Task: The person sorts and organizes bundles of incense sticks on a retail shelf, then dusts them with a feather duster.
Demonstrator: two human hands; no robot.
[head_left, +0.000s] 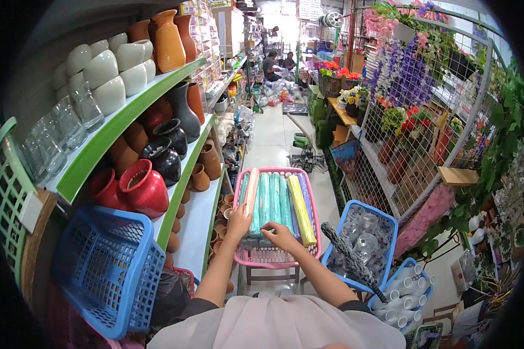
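Observation:
A pink plastic basket [278, 260] stands in front of me, filled with long wrapped rolls laid side by side. My left hand [239, 222] is closed around the lower end of a peach roll [252, 189] at the basket's left side. Just right of it lie several teal rolls [272, 200]. My right hand [280, 235] is over the near ends of the teal rolls, its fingers curled together; whatever they pinch is too small to make out. A yellow roll [300, 209] lies to the right of that hand, beside purple rolls [308, 198] along the basket's right wall.
Shelves at left hold white bowls [112, 87], glasses [87, 107] and red pots [144, 186]. A blue basket [119, 224] leans below them. At right are a blue crate [348, 207] of clear glassware, white vases [399, 299] and a flower-hung wire rack [416, 174]. Two people sit far down the aisle.

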